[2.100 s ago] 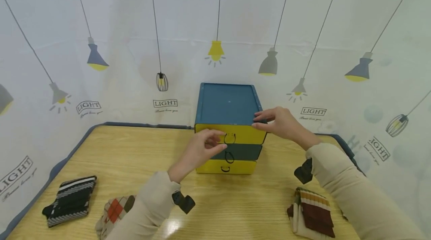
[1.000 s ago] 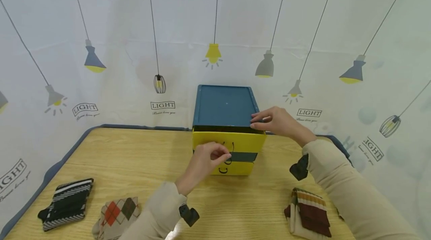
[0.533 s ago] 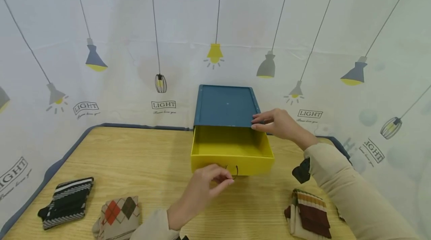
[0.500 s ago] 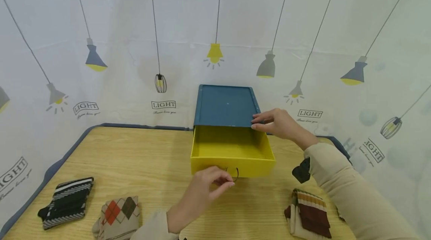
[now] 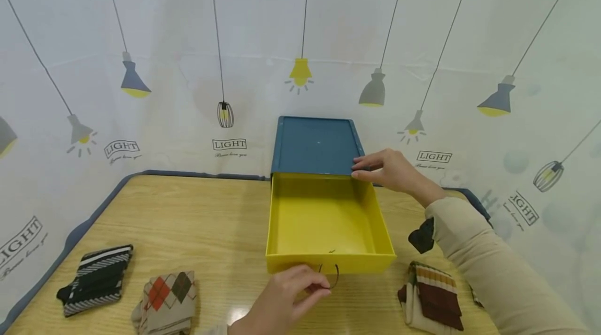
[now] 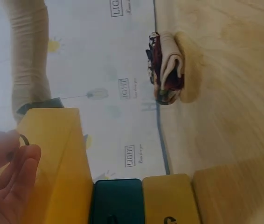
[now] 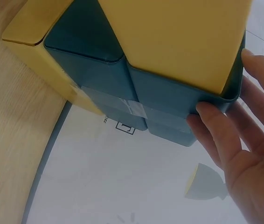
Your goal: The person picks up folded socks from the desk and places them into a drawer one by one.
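Note:
A stacked drawer box with a blue top (image 5: pixel 319 142) stands at the back of the table. Its top yellow drawer (image 5: pixel 331 263) is pulled far out, and the bare yellow inside shows. My left hand (image 5: pixel 284 298) pinches the drawer's dark cord loop (image 5: pixel 337 275) between thumb and fingers. At the box's front right top corner, my right hand (image 5: pixel 394 170) holds on, its digits on both sides of the edge in the right wrist view. Below, the green drawer (image 6: pixel 118 200) and bottom yellow drawer (image 6: pixel 169 196) are closed in the left wrist view.
Folded black-and-white striped socks (image 5: pixel 100 280) and argyle socks (image 5: pixel 169 298) lie at the left of the wooden table (image 5: pixel 188 220). Folded maroon and cream socks (image 5: pixel 439 298) lie at the right, beside my sleeve. A lamp-printed sheet (image 5: pixel 178 95) hangs behind the table.
My left hand has taken hold of the cord loop and moved toward me. The top yellow drawer has slid from closed to far out. My right hand has stayed at the box's corner.

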A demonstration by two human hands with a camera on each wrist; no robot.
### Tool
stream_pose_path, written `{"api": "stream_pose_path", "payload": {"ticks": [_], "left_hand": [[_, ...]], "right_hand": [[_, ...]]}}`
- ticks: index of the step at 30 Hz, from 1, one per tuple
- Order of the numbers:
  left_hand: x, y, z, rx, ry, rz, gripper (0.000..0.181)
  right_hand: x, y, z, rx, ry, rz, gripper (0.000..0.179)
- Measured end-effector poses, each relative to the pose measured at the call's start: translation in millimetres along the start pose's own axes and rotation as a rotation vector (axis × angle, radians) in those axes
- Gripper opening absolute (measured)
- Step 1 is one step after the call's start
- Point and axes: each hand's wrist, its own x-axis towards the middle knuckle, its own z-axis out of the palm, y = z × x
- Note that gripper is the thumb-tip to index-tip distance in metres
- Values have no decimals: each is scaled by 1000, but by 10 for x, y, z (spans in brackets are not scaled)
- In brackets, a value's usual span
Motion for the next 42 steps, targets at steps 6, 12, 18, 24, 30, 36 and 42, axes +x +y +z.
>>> {"api": "stream_pose_path", "payload": {"ticks": [6, 12, 18, 24, 30, 36, 42], "left_hand": [[-33, -32, -44, 39, 14, 84, 14], [-134, 28, -327, 14, 99, 58, 19], [-416, -61, -840, 135, 289, -47, 17], [-825, -351, -1513, 477, 306, -413, 32], [-1339, -965, -2237, 630, 231, -621, 23], [-1676, -1453, -2775, 684, 32, -840, 43], [-1656, -1494, -2923, 635, -172, -957, 56]], "right_hand": [[7, -1, -1, 13, 4, 3, 26], [4, 2, 15, 18, 12, 1, 26], [12, -9, 33, 14, 10, -1, 27], [0, 0, 19, -8, 9, -12, 27], [-2, 23, 18, -6, 10, -9, 28], [-11, 40, 16, -5, 14, -5, 28], [-7, 34, 29, -3, 19, -20, 26]]}}
